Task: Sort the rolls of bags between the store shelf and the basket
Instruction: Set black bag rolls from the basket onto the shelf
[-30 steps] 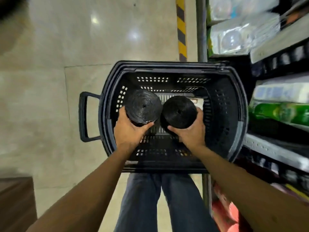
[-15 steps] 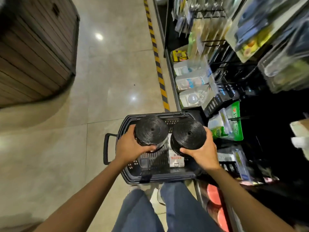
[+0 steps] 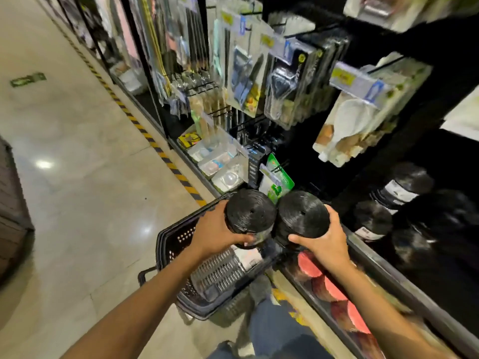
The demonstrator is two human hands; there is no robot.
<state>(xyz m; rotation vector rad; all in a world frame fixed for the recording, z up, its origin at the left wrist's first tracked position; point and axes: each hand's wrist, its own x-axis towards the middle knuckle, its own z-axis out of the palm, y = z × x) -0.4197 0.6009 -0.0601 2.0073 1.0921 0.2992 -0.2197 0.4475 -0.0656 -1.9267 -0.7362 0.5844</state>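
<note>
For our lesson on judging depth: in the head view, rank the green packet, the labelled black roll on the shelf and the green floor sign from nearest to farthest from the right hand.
1. Labelled black roll, on the shelf right of the right hand.
2. Green packet, hanging above and left.
3. Green floor sign, far up the aisle, left.

My left hand (image 3: 215, 233) and right hand (image 3: 325, 242) each hold a roll, the left roll (image 3: 248, 216) touching the right roll (image 3: 302, 216) side by side. The basket (image 3: 207, 275) sits below them. More rolls (image 3: 373, 221) stand on the shelf (image 3: 404, 286) right of my right hand.
</note>
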